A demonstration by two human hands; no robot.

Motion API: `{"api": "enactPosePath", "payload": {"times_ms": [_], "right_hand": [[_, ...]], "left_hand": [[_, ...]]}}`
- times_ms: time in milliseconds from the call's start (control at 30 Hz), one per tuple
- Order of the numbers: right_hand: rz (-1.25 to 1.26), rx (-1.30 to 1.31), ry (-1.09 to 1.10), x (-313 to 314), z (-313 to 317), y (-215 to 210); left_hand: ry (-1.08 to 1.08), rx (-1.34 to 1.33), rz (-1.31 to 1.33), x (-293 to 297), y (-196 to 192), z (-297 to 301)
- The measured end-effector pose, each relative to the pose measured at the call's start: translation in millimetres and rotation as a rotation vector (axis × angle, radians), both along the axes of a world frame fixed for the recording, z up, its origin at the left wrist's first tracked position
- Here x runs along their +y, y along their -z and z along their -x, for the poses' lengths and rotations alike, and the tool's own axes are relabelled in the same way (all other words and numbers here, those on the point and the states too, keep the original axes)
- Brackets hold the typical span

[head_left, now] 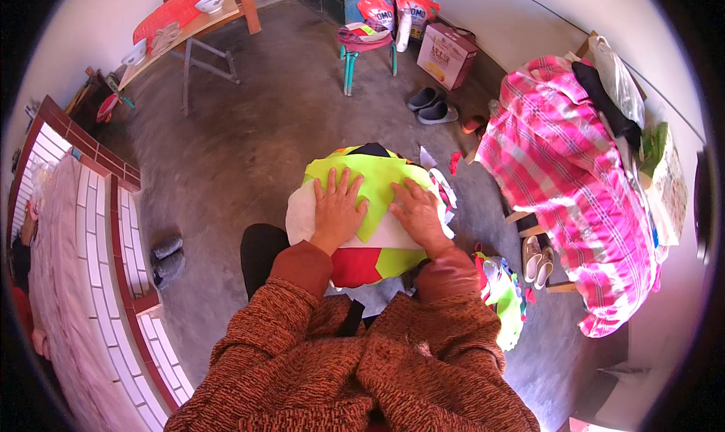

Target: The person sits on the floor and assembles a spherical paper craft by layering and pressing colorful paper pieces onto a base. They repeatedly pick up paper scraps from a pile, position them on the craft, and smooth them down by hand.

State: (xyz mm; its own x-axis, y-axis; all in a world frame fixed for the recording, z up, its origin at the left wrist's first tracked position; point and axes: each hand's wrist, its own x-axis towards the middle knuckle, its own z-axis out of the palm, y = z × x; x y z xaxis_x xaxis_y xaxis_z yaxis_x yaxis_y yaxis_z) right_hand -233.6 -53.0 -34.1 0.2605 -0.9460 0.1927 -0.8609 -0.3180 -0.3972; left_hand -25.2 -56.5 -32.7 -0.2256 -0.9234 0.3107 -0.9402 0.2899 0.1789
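A lime-green cloth piece (375,177) lies across the far part of a rounded stack in front of me. My left hand (337,207) rests flat on it and on the white cloth (301,213) beside it, fingers spread. On the other side, my right hand (418,211) lies with outstretched fingers over the green piece's right edge and the white cloth. Neither hand grips anything. Toward me, a red cloth piece (355,267) and another green piece (400,262) show along the near edge. Whatever supports the stack is mostly hidden.
Coloured cloth scraps (504,300) are heaped on the floor at my right. Beyond them stands furniture draped with a pink checked cloth (555,152). Dark shoes (433,106), a small stool (365,39) and a carton (447,55) are farther off. A wooden table (198,26) stands far left.
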Motion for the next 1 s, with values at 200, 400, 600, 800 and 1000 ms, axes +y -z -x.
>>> {"api": "enactPosePath", "payload": {"times_ms": [200, 400, 600, 800, 1000], "right_hand": [[-0.025, -0.002, 0.252, 94.3, 89.2, -25.4], [-0.065, -0.326, 0.451, 183.9, 84.6, -4.9], [0.013, -0.446, 0.485, 190.6, 86.1, 7.4], [-0.064, -0.534, 0.506, 191.1, 92.1, 7.8], [-0.048, -0.614, 0.497, 192.4, 98.3, 10.7]], "left_hand": [[-0.020, -0.034, -0.071, -1.5, -1.8, -0.5], [-0.005, -0.106, -0.054, -7.5, 7.4, 2.9], [-0.026, -0.164, -0.166, -15.0, 10.1, -5.7], [0.176, 0.021, -0.098, 11.4, -16.1, 53.2], [0.337, -0.116, -0.084, 29.6, 4.4, 97.4]]}}
